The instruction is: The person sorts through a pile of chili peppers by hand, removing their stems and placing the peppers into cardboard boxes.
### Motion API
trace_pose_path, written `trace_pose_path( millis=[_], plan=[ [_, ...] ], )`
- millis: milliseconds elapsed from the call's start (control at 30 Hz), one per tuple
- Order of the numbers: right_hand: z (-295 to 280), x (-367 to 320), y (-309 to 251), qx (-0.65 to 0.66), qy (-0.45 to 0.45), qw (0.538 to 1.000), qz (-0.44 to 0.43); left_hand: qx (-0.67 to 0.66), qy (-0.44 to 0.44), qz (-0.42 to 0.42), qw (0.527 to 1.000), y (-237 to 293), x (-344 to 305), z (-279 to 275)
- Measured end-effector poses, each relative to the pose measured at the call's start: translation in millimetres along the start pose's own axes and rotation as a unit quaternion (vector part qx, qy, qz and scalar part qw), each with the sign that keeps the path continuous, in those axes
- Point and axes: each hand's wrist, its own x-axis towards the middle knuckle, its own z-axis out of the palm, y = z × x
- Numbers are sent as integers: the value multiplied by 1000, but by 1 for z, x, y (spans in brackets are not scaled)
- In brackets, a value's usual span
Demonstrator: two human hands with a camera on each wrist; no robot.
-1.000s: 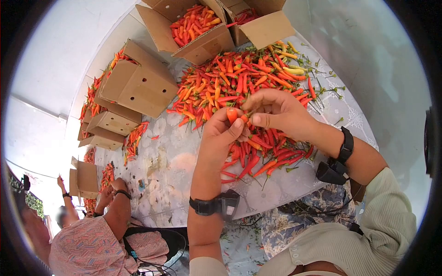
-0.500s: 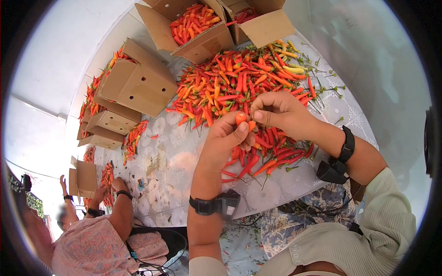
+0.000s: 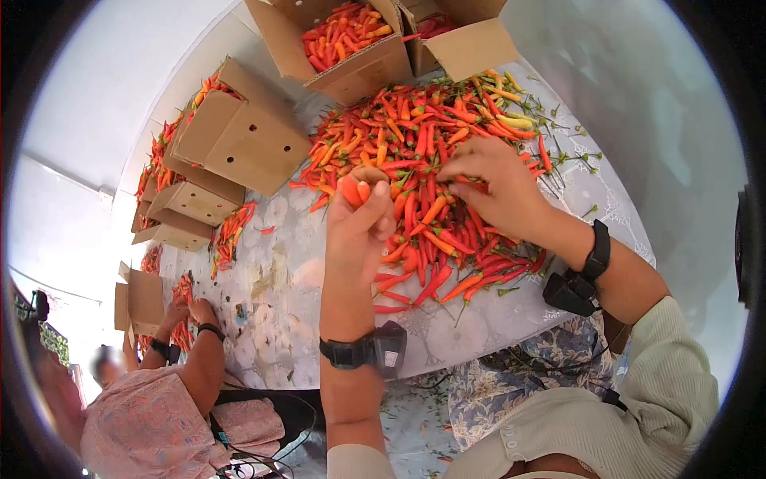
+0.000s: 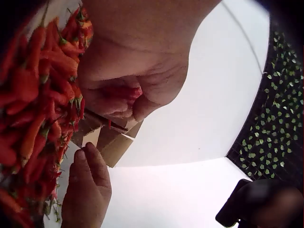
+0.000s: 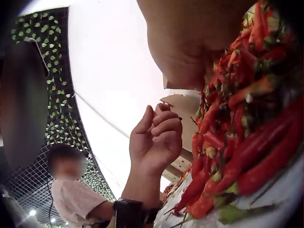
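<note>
My left hand [image 3: 357, 231] is raised in front of the pile, its fingers curled around orange-red chili peppers [image 3: 351, 191] whose rounded ends stick out by the thumb. In the left wrist view, a red chili [image 4: 124, 91] shows inside the curled palm. My right hand [image 3: 503, 191] reaches over the heap of chili peppers [image 3: 415, 136], fingertips right at the peppers and slightly bent. From the left wrist view, the right hand's fingers [image 4: 92, 164] look fairly straight, with nothing seen between them. Many peppers in the heap still carry green stems.
Cardboard boxes of chilies [image 3: 359, 68] stand behind the heap, with more boxes [image 3: 239, 136] along the left. Loose green stems [image 3: 570, 144] lie at the right on the patterned tablecloth [image 3: 295, 319]. Another person [image 3: 159, 415] works at the table's left end.
My hands were together at the peppers, the right fingers at their ends. Now they are apart: the left moved left with its peppers, the right went onto the heap.
</note>
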Motion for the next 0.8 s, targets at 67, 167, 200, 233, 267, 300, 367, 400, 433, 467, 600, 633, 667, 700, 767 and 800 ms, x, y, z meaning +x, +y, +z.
trace_pose_path(
  millis=[67, 167, 200, 233, 267, 300, 367, 400, 433, 467, 600, 633, 667, 700, 767, 800],
  plan=[
    [7, -3, 4, -23, -44, 997, -54, 72, 5, -14, 997, -3, 2, -9],
    [11, -6, 9, -62, -80, 993, -59, 94, 16, -33, 995, -7, 3, -9],
    [11, -6, 9, -65, -87, 992, -61, 107, 37, -29, 993, -8, 3, -6],
    [11, -5, 9, -57, -82, 993, -61, 121, 58, -25, 991, -10, 3, -1],
    [11, -4, 8, -48, -78, 994, -62, 136, 78, -21, 987, -11, 3, 3],
    [11, -3, 7, -39, -73, 995, -62, 144, 81, -12, 986, -12, 2, 5],
    [10, -1, 4, -2, -49, 996, -71, 160, 89, 7, 983, -12, 2, 8],
    [9, 1, 2, 16, -36, 996, -76, 176, 92, 27, 980, -12, 3, 7],
    [7, 2, 1, 18, -30, 997, -76, 192, 96, 46, 976, -13, 3, 5],
    [6, 3, -1, 20, -24, 997, -75, 209, 99, 65, 971, -14, 4, 4],
    [5, 3, 0, 25, -18, 994, -104, 267, 113, 134, 948, -13, 3, 6],
    [5, 3, -1, 34, -26, 994, -102, 299, 94, 154, 937, -14, 4, 6],
    [5, 3, -2, 43, -34, 993, -100, 331, 75, 173, 925, -15, 6, 6],
    [4, 3, -3, 52, -42, 993, -98, 360, 39, 189, 913, -18, 6, 6],
    [5, 1, -3, 46, -35, 995, -76, 415, -32, 220, 882, -24, 5, 7],
    [5, 1, -3, 43, -31, 996, -65, 399, -29, 176, 900, -24, 3, 10]
  ],
)
